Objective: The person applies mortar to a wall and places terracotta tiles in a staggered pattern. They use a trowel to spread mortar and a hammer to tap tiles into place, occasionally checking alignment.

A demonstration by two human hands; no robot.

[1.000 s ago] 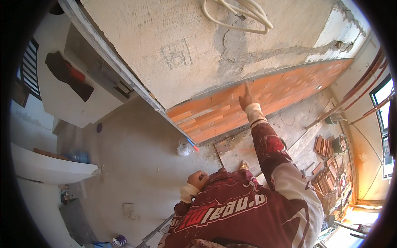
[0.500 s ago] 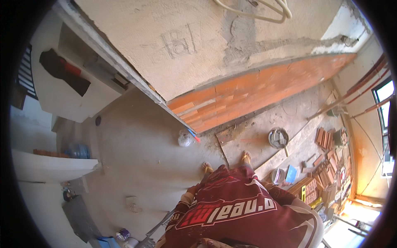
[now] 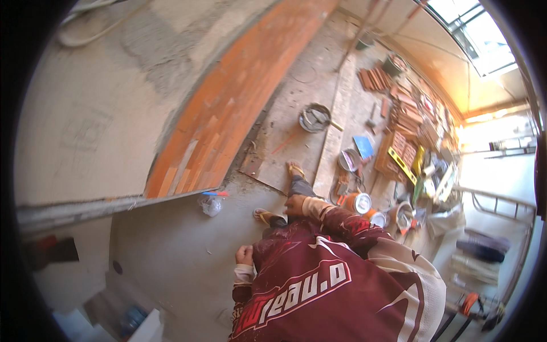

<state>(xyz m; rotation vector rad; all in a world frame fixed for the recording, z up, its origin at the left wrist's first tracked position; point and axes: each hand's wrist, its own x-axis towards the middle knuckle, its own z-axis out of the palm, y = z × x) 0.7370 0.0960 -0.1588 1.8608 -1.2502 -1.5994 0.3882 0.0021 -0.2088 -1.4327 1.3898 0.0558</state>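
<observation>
A maroon and cream jersey is seen nearest; toward its 10 o'clock, the left hand is held with fingers folded into a loose fist, nothing visible in them; toward its 11 o'clock, the right hand is held in front of a dark trouser leg, its fingers too blurred for their closure to be judged, and no held thing is shown. From the left hand, toward 11 o'clock, a crumpled, clear plastic bag is set on smooth grey floor, with a slim blue-and-red stick aligned from 9 to 3 o'clock beside it; from the right hand, a round orange tin with a white lid is found toward 3 o'clock. Between 12 and 1 o'clock, well apart from the right hand yet nearer it than the left, a round bucket of lumpy grey mix is placed; toward 11 o'clock, an orange brick strip is stretched from 7 to 1 o'clock along a rough plaster wall; farther, toward 1 to 2 o'clock, flat terracotta tiles are stacked.
</observation>
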